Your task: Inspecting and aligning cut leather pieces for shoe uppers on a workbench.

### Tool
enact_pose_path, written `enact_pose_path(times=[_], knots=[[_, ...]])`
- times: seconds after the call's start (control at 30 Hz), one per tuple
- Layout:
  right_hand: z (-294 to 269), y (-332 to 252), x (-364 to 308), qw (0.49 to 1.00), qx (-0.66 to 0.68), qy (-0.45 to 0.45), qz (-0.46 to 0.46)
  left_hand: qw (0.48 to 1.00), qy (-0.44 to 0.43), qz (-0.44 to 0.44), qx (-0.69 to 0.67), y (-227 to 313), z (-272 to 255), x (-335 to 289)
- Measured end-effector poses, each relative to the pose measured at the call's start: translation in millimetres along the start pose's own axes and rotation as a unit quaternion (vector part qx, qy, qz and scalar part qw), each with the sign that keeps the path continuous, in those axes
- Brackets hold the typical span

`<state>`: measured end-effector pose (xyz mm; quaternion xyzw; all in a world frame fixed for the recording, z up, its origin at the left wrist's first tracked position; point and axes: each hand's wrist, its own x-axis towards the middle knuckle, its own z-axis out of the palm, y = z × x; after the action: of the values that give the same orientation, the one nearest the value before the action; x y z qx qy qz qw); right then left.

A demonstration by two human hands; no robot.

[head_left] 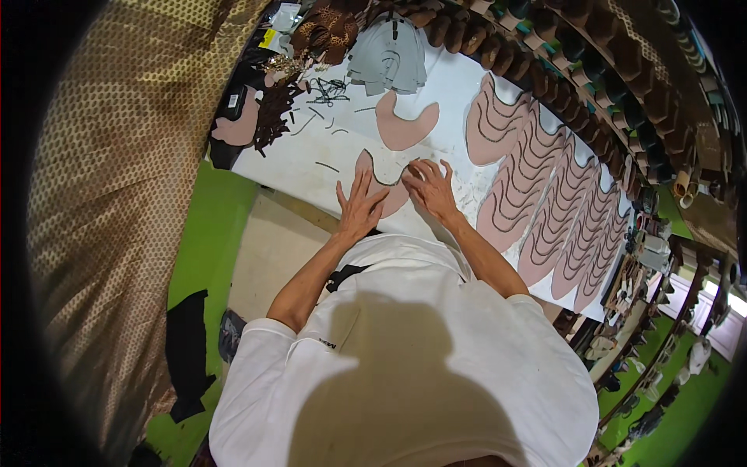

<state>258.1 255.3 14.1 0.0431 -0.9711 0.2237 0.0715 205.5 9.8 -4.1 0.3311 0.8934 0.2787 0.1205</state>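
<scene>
A pink U-shaped shoe-upper piece (396, 204) lies near the front edge of the white table, with a dark thin strip along its inner curve. My left hand (361, 208) rests flat on its left side, fingers stretched out. At the right arm of the same piece is my right hand (433, 191), thumb and forefinger drawn together at the edge, other fingers lifted. What lies between those fingertips is too small to tell. Just beyond, a second pink U-shaped piece (405, 134) shows no dark strip. Loose dark strips (327, 166) lie to the left.
Rows of overlapping pink pieces with dark edging (510, 187) cover the table's right side. A stack of grey pieces (387, 58) lies at the back, near a pile of brown strips (274, 113). Shoes on racks (599, 62) curve along the far right. A patterned curtain (117, 194) hangs left.
</scene>
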Motion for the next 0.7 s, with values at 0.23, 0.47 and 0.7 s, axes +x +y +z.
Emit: enact_pose_path(times=[0.23, 0.47, 0.7], knots=[[7, -5, -5, 0.999, 0.032, -0.029, -0.020, 0.999, 0.000, 0.040, 0.022, 0, 9, 2], [8, -9, -1, 0.998, 0.023, -0.054, -0.013, 0.999, -0.007, 0.028, 0.025, 2, 10, 4], [15, -9, 1, 0.999, 0.029, -0.043, -0.001, 0.999, -0.011, 0.024, 0.019, 3, 11, 7]])
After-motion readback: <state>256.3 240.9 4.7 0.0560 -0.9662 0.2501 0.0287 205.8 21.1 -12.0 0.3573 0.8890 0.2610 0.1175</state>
